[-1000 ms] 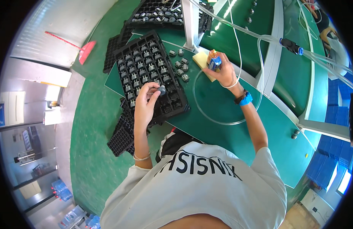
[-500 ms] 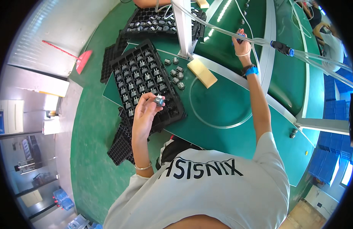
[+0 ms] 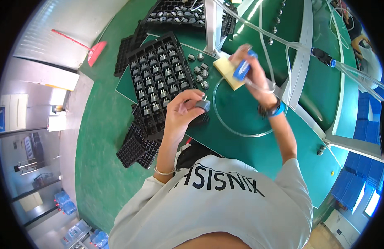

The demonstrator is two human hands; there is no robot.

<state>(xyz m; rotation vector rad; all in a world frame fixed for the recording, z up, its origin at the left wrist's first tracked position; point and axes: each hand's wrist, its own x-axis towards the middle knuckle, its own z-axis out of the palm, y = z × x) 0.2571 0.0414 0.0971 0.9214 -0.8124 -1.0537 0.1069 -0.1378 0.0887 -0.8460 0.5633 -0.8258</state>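
Near tray and block, left hand round plug, right hand round blue tool.

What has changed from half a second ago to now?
The right hand has come back from the far green surface to near the yellow sponge, gripping a blue object. The left hand, holding a dark pronged part, has shifted right, toward the tray's right edge. Nothing was visibly let go. Tray, sponge and loose parts stayed put.
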